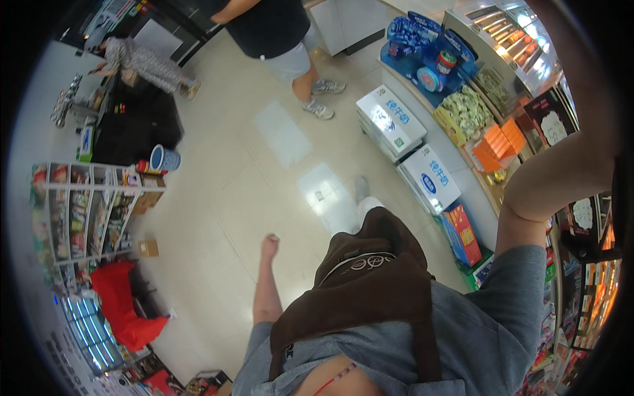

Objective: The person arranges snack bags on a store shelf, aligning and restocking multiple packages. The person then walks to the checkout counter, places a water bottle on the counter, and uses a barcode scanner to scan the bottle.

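My left hand [270,244] hangs over the tiled floor [233,198] on my left side. Its fingers look curled in, and no object shows in it. My right arm is raised at the right rim, its bent forearm [550,178] close to the camera. A dark, blurred part of my right hand [587,64] fills the upper right edge; its fingers cannot be made out. I wear a brown apron [356,297] over a grey shirt. To my right, white milk cartons [391,119] and a second stack of cartons [430,178] stand along the counter.
Ahead stands a person [277,29] in a black top; another person [138,64] leans at a black counter [133,128]. A sweets display [426,59] tops the counter at right. Shelving [89,213], a small cardboard box [148,248] and red cloth [116,302] are left.
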`<control>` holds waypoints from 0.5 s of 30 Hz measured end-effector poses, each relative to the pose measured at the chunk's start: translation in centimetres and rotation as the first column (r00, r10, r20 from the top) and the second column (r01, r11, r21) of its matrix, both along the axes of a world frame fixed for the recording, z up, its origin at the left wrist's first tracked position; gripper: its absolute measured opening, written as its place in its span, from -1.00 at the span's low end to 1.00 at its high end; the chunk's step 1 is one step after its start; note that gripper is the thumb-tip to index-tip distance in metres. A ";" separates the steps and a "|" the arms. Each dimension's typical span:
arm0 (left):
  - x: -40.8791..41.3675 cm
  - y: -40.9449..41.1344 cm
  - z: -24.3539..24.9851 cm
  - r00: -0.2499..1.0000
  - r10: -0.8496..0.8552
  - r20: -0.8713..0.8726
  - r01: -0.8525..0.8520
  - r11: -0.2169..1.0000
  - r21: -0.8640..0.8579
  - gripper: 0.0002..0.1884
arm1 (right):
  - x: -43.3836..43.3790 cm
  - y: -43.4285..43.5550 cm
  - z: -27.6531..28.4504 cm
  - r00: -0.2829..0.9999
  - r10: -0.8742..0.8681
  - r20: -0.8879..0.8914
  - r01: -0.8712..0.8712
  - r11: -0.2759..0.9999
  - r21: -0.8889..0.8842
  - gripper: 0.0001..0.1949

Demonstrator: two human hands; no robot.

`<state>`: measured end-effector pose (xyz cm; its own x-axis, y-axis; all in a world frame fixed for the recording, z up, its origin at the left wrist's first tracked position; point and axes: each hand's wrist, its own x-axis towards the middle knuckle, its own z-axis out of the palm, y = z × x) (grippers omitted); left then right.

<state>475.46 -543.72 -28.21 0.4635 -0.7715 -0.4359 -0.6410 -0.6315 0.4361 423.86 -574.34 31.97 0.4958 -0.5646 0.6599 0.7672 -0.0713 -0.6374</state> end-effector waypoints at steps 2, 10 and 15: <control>4.2 -13.1 3.6 0.989 -0.112 0.100 0.125 0.983 -0.136 -0.61 | 1.9 -4.4 -0.7 1.000 -0.021 -0.005 0.021 1.000 0.004 -0.24; 3.3 -38.5 6.6 0.920 -0.226 -0.321 0.125 0.944 -0.305 -0.66 | 7.3 -23.9 -1.4 0.990 -0.136 0.043 0.137 0.991 -0.003 -0.23; 4.8 -37.9 4.1 0.784 0.097 -0.613 -0.056 0.995 0.086 -0.63 | 10.5 -36.7 -2.5 0.985 -0.170 0.035 0.169 0.985 0.034 -0.23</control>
<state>480.22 -581.58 -24.07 0.1372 -0.7078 -0.6930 -0.1981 -0.7051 0.6809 434.34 -611.06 29.43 0.3668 -0.6584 0.6573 0.7689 -0.1832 -0.6126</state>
